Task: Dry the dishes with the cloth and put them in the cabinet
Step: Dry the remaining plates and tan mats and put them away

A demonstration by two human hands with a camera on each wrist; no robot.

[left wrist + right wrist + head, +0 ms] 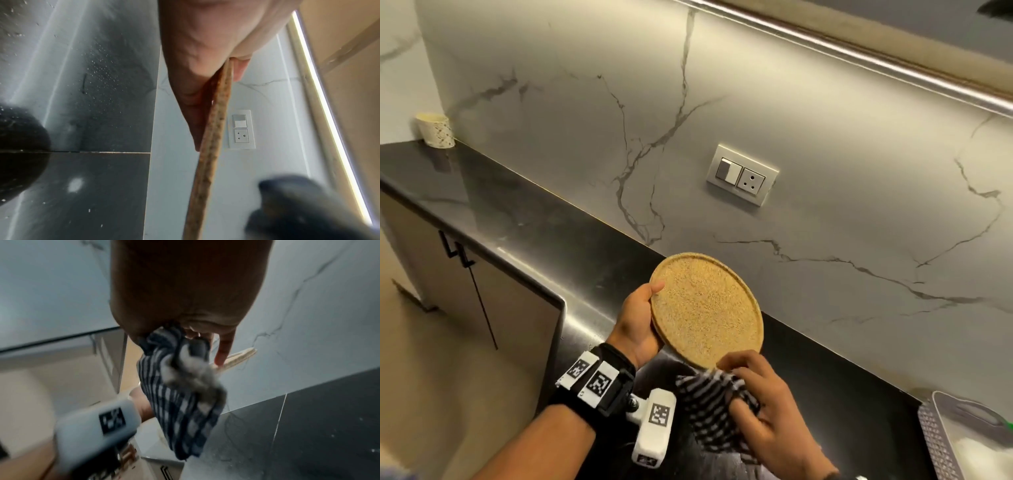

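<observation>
A round, flat plate (707, 310) of speckled tan, grainy-looking material with a low raised rim is held up off the black counter, tilted so its face turns up and toward the viewer. Its left edge is pinched in the left hand (637, 320), thumb on the face and fingers behind. From the left wrist the plate (209, 141) shows edge-on as a thin mottled brown strip. Against its lower edge sits a bunched cotton cloth (714, 407) checked and striped in dark navy and white, gripped in the right hand (770, 411). From the right wrist the cloth (180, 395) hangs crumpled below the curled fingers.
</observation>
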